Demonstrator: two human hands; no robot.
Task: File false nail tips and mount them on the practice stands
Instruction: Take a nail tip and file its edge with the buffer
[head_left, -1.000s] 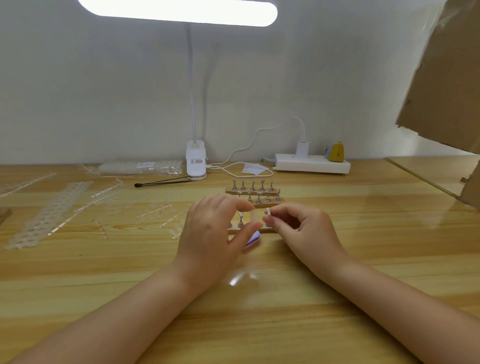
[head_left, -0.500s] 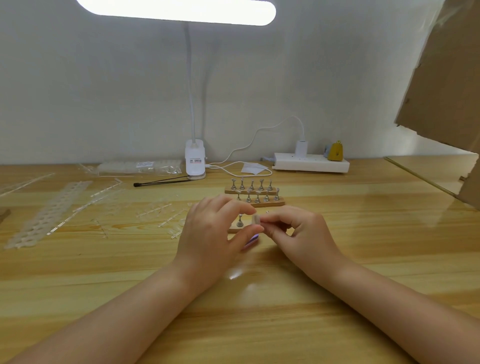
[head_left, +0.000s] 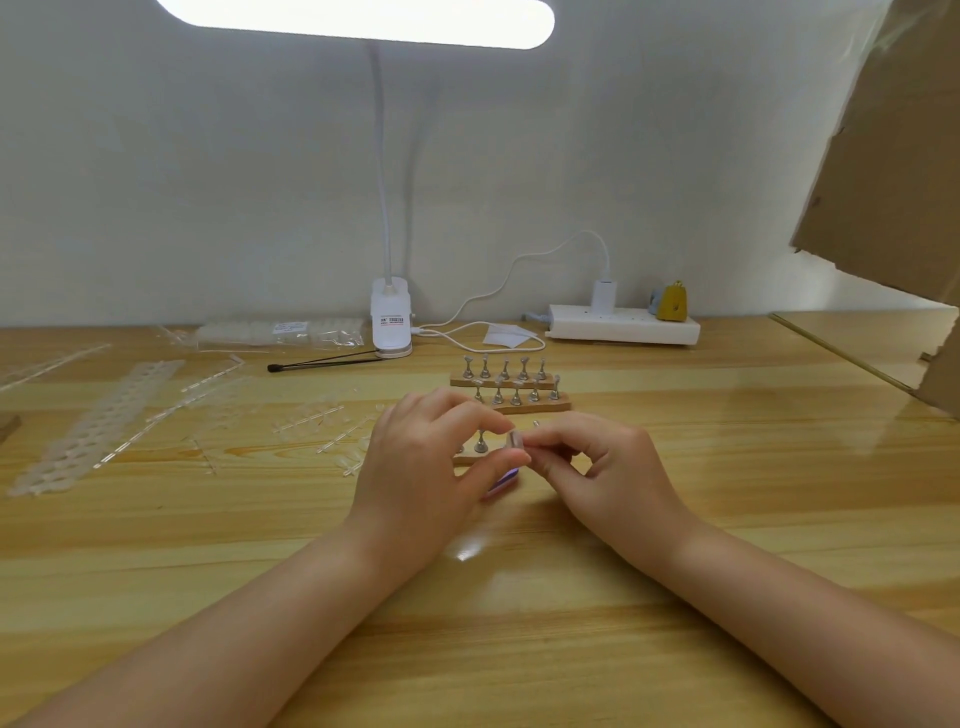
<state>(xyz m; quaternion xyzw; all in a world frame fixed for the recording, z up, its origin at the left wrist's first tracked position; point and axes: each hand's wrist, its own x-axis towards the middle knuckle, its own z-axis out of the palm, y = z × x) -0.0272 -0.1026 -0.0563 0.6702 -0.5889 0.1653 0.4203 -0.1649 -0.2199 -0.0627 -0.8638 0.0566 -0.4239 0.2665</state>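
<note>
My left hand (head_left: 426, 467) is curled, and a purple nail file (head_left: 503, 480) sticks out from under its thumb. A small clear false nail tip (head_left: 514, 439) is pinched in the fingertips of my right hand (head_left: 608, 467), right against my left fingertips. Just behind my hands lies the nearest wooden practice stand (head_left: 467, 457) with metal holders, partly hidden. Two more practice stands (head_left: 530, 404) sit farther back, their holders bare.
Loose nail tips on clear sprues (head_left: 322, 421) and empty plastic strips (head_left: 98, 426) lie to the left. At the back stand a clip lamp base (head_left: 391, 325), black tweezers (head_left: 322, 362), a bag of tips (head_left: 280, 332) and a power strip (head_left: 623, 325). Cardboard (head_left: 893, 156) hangs at right.
My right hand has moved left with the nail tip until it meets my left fingertips. My left hand has stayed almost in place.
</note>
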